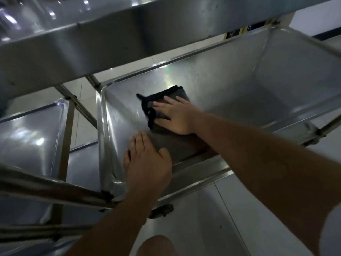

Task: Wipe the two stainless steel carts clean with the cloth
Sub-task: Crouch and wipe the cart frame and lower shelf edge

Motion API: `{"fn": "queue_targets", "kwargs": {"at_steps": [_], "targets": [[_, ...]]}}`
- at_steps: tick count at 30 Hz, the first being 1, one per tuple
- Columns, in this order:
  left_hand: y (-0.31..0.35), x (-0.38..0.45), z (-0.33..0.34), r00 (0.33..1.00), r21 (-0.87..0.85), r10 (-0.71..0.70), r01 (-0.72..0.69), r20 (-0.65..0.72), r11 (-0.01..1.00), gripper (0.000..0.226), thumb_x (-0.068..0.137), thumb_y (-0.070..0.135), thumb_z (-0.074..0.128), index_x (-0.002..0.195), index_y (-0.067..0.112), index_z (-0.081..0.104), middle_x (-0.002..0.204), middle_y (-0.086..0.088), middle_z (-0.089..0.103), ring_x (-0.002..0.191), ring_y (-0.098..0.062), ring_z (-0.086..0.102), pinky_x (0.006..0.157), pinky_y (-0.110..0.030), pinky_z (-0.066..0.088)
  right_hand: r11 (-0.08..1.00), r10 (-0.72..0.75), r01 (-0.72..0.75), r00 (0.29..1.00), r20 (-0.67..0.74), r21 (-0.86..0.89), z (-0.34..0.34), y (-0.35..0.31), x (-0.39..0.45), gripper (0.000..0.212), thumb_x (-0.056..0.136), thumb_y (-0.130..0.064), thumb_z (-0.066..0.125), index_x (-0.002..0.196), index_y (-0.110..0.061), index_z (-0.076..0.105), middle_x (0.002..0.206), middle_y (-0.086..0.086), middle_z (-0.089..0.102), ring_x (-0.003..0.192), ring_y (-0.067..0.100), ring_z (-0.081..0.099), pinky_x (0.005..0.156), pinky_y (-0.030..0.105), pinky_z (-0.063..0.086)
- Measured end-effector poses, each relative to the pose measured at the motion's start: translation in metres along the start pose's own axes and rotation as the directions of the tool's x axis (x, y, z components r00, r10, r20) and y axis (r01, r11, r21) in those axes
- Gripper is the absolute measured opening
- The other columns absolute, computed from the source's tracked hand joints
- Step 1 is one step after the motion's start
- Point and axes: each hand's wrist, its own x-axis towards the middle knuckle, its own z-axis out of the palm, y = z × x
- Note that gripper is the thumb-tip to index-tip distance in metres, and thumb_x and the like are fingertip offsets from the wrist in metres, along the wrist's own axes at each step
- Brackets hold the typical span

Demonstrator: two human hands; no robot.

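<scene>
A folded dark grey cloth (162, 96) with black edging lies on the lower shelf (230, 93) of the nearer stainless steel cart. My right hand (175, 117) presses flat on the cloth, fingers straight and spread, and covers its right half. My left hand (145, 163) rests with straight fingers on the shelf's near rim and inner wall, just in front of the cloth, holding nothing. The cart's upper shelf (110, 39) hangs across the top of the view. A second steel cart's lower shelf (27, 137) sits to the left.
Thin steel posts (92, 84) and a handle bar (46, 189) cross the left side between the two carts. A caster bracket (162, 209) sits under the near rim. Pale tiled floor (258, 209) shows below and to the right. My knee (156, 245) is at the bottom.
</scene>
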Motion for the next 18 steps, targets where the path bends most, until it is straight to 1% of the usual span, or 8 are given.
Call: {"fn": "queue_targets", "kwargs": {"at_steps": [2, 3, 5, 8, 11, 14, 16, 18], "targets": [[0.0, 0.0, 0.001, 1.0, -0.007, 0.0, 0.0, 0.0, 1.0, 0.075, 0.103, 0.045, 0.024, 0.169, 0.014, 0.008, 0.177, -0.005, 0.007, 0.163, -0.018, 0.0, 0.132, -0.046, 0.002, 0.995, -0.088, 0.088, 0.996, 0.012, -0.042, -0.005, 0.026, -0.017, 0.071, 0.102, -0.067, 0.028, 0.163, -0.033, 0.019, 0.169, -0.017, 0.015, 0.158, 0.012, 0.005, 0.126, 0.041, 0.003], [-0.001, 0.0, 0.001, 1.0, -0.007, -0.004, 0.004, -0.009, 1.0, 0.074, 0.103, 0.044, 0.025, 0.169, 0.014, 0.009, 0.177, -0.005, 0.009, 0.162, -0.018, 0.001, 0.132, -0.045, 0.002, 0.996, -0.063, 0.063, 0.998, -0.002, -0.057, -0.007, 0.043, -0.025, 0.07, 0.103, -0.066, 0.03, 0.163, -0.033, 0.019, 0.169, -0.017, 0.016, 0.158, 0.013, 0.007, 0.126, 0.041, 0.005], [-0.002, 0.001, 0.002, 1.0, 0.002, -0.009, 0.009, -0.029, 1.0, 0.073, 0.103, 0.043, 0.025, 0.169, 0.014, 0.012, 0.177, -0.005, 0.011, 0.162, -0.019, 0.005, 0.132, -0.044, 0.004, 0.992, 0.091, -0.096, 0.993, -0.072, -0.077, -0.013, 0.085, -0.038, 0.068, 0.103, -0.064, 0.032, 0.163, -0.034, 0.022, 0.17, -0.015, 0.017, 0.158, 0.017, 0.011, 0.126, 0.044, 0.009], [-0.002, 0.0, 0.002, 1.0, 0.011, -0.009, 0.009, -0.021, 1.0, 0.073, 0.103, 0.044, 0.024, 0.169, 0.015, 0.011, 0.177, -0.004, 0.012, 0.162, -0.018, 0.006, 0.132, -0.042, 0.004, 0.92, 0.385, -0.391, 0.916, -0.115, -0.027, -0.023, 0.136, -0.049, 0.065, 0.103, -0.061, 0.027, 0.162, -0.034, 0.023, 0.171, -0.012, 0.014, 0.158, 0.022, 0.009, 0.126, 0.05, 0.009], [0.001, 0.0, 0.004, 0.997, 0.014, -0.038, 0.039, -0.063, 0.999, 0.072, 0.103, 0.046, 0.025, 0.168, 0.016, 0.016, 0.176, -0.002, 0.017, 0.162, -0.017, 0.011, 0.132, -0.041, 0.007, 0.861, 0.509, -0.508, 0.856, -0.09, 0.036, -0.025, 0.138, -0.035, 0.07, 0.1, -0.06, 0.018, 0.164, -0.031, 0.016, 0.172, -0.013, 0.008, 0.159, 0.023, 0.002, 0.126, 0.053, 0.003], [0.004, 0.0, 0.003, 0.995, 0.025, -0.056, 0.058, -0.081, 0.998, 0.072, 0.103, 0.046, 0.023, 0.168, 0.016, 0.019, 0.175, -0.002, 0.018, 0.161, -0.017, 0.013, 0.131, -0.04, 0.008, 0.937, 0.347, -0.35, 0.935, -0.074, -0.02, -0.017, 0.096, -0.019, 0.072, 0.098, -0.062, 0.014, 0.164, -0.032, 0.016, 0.172, -0.011, 0.005, 0.159, 0.028, 0.003, 0.126, 0.054, 0.003], [0.005, 0.001, 0.001, 0.994, 0.023, -0.06, 0.062, -0.092, 0.998, 0.077, 0.098, 0.049, 0.019, 0.167, 0.015, 0.024, 0.175, -0.003, 0.021, 0.161, -0.02, 0.017, 0.129, -0.04, 0.011, 0.985, 0.169, -0.169, 0.985, -0.028, -0.011, -0.007, 0.059, -0.017, 0.074, 0.098, -0.068, 0.017, 0.164, -0.036, 0.013, 0.172, -0.014, 0.005, 0.159, 0.023, 0.002, 0.126, 0.051, 0.001], [0.006, 0.0, -0.001, 0.99, -0.009, -0.085, 0.084, -0.109, 0.996, 0.081, 0.093, 0.05, 0.017, 0.164, 0.015, 0.03, 0.173, -0.005, 0.026, 0.159, -0.022, 0.022, 0.128, -0.042, 0.015, 0.999, 0.027, -0.028, 0.999, 0.032, 0.018, 0.002, 0.03, -0.027, 0.082, 0.091, -0.076, 0.017, 0.163, -0.038, 0.009, 0.171, -0.018, 0.003, 0.159, 0.018, -0.002, 0.125, 0.046, -0.002]]}}
